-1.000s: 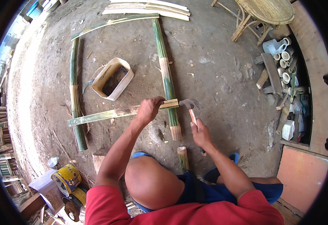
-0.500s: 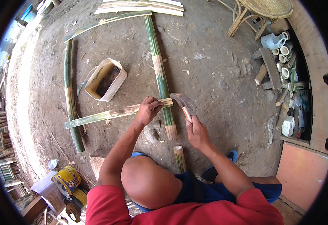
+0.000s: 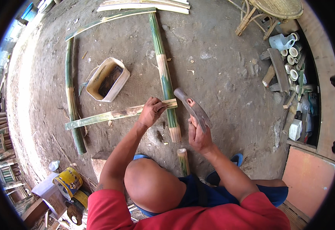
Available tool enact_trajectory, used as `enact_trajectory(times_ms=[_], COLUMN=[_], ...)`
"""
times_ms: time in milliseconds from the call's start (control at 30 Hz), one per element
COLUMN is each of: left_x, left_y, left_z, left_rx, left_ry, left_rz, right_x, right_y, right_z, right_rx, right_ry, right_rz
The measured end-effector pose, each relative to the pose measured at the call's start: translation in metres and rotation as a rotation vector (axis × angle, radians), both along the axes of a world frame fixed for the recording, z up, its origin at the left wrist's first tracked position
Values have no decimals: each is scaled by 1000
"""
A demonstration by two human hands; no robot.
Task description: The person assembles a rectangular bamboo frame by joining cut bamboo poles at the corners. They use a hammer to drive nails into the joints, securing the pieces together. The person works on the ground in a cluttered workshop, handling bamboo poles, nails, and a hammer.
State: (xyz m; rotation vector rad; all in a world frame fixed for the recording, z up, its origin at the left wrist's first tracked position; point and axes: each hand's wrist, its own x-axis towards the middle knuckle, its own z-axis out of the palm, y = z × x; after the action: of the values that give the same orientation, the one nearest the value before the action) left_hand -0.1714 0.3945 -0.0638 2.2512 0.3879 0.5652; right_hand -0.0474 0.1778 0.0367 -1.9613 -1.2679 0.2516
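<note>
My right hand (image 3: 201,138) is closed round the handle of a claw hammer, whose dark metal head (image 3: 194,109) is lifted just right of the bamboo frame. My left hand (image 3: 151,112) lies on a split bamboo strip (image 3: 117,114) near its right end, thumb and fingertips pinched together. Anything between those fingertips is too small to make out. The strip crosses two green bamboo poles, the right pole (image 3: 166,86) and the left pole (image 3: 72,103). Another split strip (image 3: 110,19) spans their far ends.
Inside the frame stands a cut-open plastic container (image 3: 125,78) with dark contents. More split strips (image 3: 144,5) lie at the far edge. A woven stool (image 3: 278,7) and stacked bamboo pieces (image 3: 292,61) are at right; a yellow bucket (image 3: 68,181) is at lower left. A short bamboo post (image 3: 183,161) stands near my legs.
The hammer has risen off the strip's right end, and its head has turned so its long side shows. My left hand has stayed in place on the strip.
</note>
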Motion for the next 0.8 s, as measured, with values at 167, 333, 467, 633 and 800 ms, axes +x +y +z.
enact_trajectory(times_ms=[167,333,467,633,800], left_x=[1,10,28,29,22], left_y=[2,-11,-17,-13,-11], left_z=[2,6,7,4,4], left_rx=[20,98,-23,-251,-194], left_ry=[-13,108,140,177,124], left_rz=[10,145,382,306,184], right_x=[9,23,19,14,20], right_y=[1,-15,-32,-30,-17], right_z=[-3,-11,-9,1,19], right_rx=[-616,-449,-500,-487,-331], right_ry=[147,167,257,290,273], right_rz=[-138,-141,-194,-196,-139])
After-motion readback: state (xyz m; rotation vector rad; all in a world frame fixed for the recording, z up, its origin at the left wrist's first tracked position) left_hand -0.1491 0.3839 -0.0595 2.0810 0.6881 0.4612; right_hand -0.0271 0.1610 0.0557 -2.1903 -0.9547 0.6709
